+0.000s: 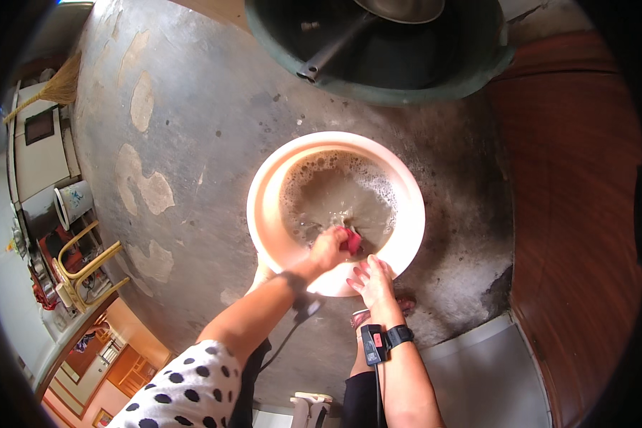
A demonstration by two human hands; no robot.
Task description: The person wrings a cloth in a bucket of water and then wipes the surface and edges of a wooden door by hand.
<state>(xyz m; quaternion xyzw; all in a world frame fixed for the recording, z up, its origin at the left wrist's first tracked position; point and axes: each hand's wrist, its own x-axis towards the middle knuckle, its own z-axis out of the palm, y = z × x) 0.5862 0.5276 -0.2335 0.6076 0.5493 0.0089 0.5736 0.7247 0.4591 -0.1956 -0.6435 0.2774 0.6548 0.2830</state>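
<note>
A round, light-coloured plastic basin (264, 214) stands on the floor before me, holding murky water (342, 195) with foam round its edge. My left hand (329, 249) grips a small red cloth or sponge (352, 241) at the water, over the basin's near side, where the water is splashing. Just right of it, my right hand (373, 281) is at the basin's near rim, palm turned up and fingers apart, holding nothing. A black device is strapped to my right wrist, with a cable running down from it.
A large green tub (406, 96) with a metal ladle or pan (337, 48) across it stands beyond the basin. A reddish-brown wooden panel (572, 187) is at the right. On the left are a straw broom (61, 85), a white bucket (75, 203) and a yellowish chair (88, 265).
</note>
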